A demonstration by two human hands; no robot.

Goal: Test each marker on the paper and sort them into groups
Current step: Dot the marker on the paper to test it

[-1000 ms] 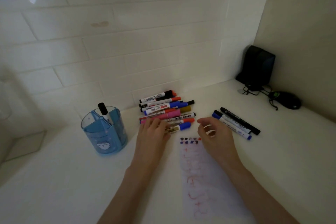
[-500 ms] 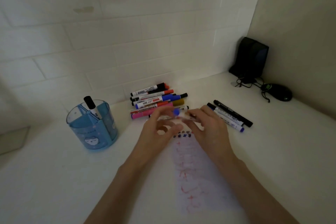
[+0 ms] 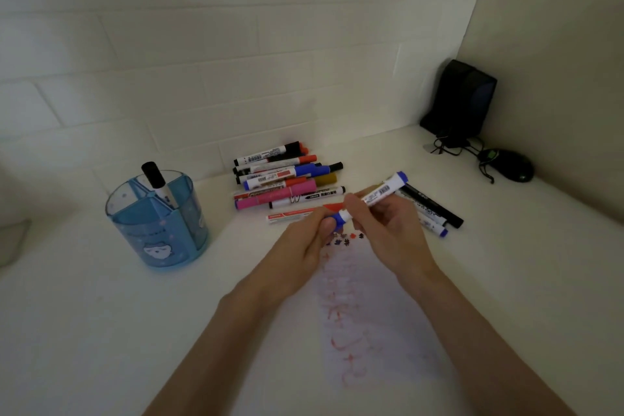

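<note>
right hand: your right hand (image 3: 388, 230) has its fingers curled round the white barrel of the blue marker (image 3: 385, 191); solid grip
left hand: your left hand (image 3: 304, 243) pinches the blue cap end of that same marker between thumb and fingertips; can't tell if the cap is loose or seated
marker: up off the desk, tilted; low end in your left fingers, blue tail poking up and away past your right knuckles
paper (image 3: 371, 314): right under the grip, running back toward you; red scribbles on it, plus a row of small test marks (image 3: 344, 241) just below your left fingertips
marker pile (image 3: 283, 179): just beyond the grip, off to its left; a red marker (image 3: 293, 214) lies nearest, partly behind your left fingers
side group (image 3: 435, 213): black and blue markers lying together just right of the grip, half hidden by your right hand
pen cup (image 3: 158, 233): well left of the grip; blue, one black-capped marker (image 3: 155, 179) standing in it
corner: black speaker (image 3: 459, 101) and mouse (image 3: 510, 165), far beyond and right of the grip
</note>
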